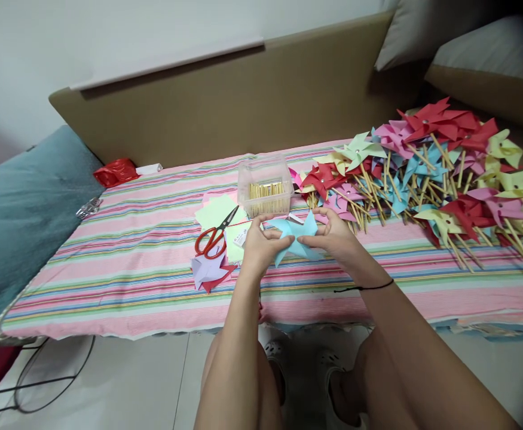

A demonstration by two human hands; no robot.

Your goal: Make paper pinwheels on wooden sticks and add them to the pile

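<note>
Blue paper pinwheel [294, 240] in the tight grip of left hand [259, 245] and right hand [335, 236]; stick box [265, 186] behind, scissors [214, 236] beside.

**Around your hands**

A folded paper [293, 236] sits between your left hand [259, 245] and right hand [333, 236]. Scissors [216, 235] lie left of them on paper sheets [215, 210], the stick box [265, 188] behind, the pinwheel pile [444, 173] to the right.

**Blue paper pinwheel held in both hands**

The left hand [257, 246] and right hand [333, 237] pinch a light-blue folded pinwheel [296, 236] over a striped cloth [131, 263]. Red-handled scissors [213, 237] lie on paper sheets [219, 212] to the left, a clear box of sticks [265, 186] sits just beyond, and a heap of finished pinwheels [431, 167] fills the far right.
</note>
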